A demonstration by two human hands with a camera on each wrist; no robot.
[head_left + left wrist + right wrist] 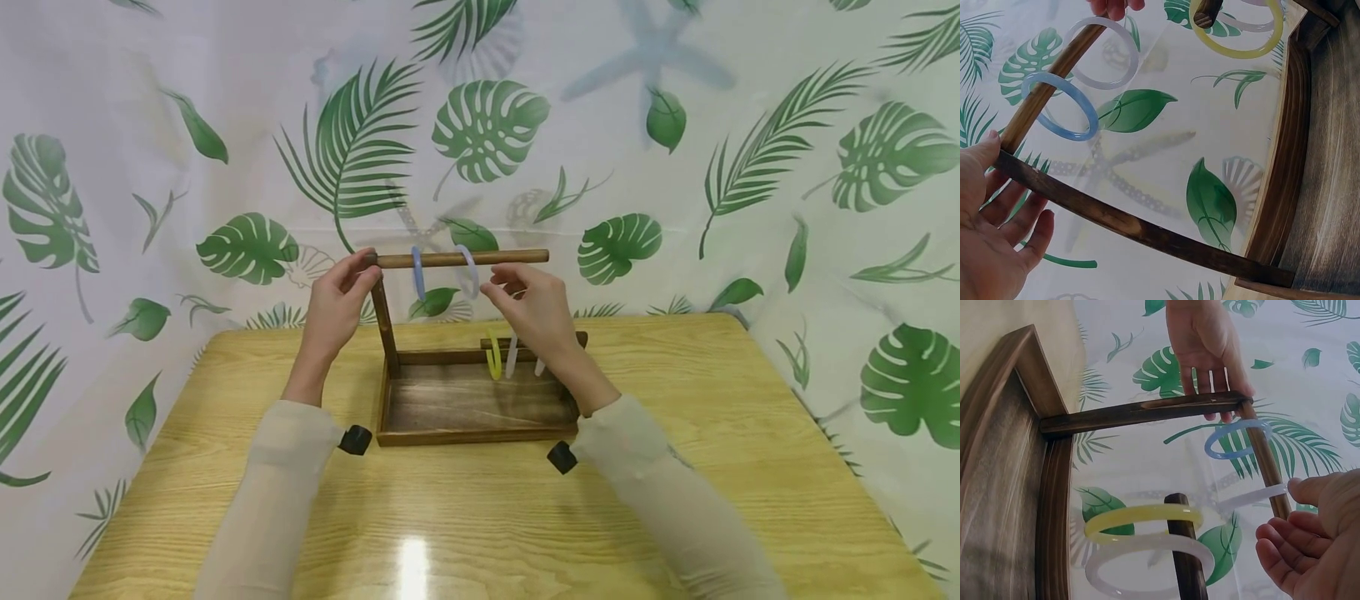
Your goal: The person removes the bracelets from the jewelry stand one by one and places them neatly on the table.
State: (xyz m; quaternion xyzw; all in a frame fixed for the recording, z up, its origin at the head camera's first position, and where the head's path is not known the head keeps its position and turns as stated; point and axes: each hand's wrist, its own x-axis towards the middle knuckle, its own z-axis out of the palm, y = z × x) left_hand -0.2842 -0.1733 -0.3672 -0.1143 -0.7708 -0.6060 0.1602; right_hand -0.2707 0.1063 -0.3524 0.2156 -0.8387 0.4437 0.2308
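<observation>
A person's left hand (337, 310) pinches the top corner of a brown wooden stand (480, 437) on the tabletop (465, 517). The right hand's fingers, loosely bent and parted, hover beside a glossy pale-lavender ring (1250, 497) around its round wooden bar (517, 257). Bracing the corner while moving the ring squarely should prevent wobble.

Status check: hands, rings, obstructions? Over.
Left hand grips upper corner of dark-brown wooden stand. Right hand beside glossy pale-lavender ring, contact unclear. That and glossy blue ring hang on upper round wooden rod. Nothing visible blocking its free end.
</observation>
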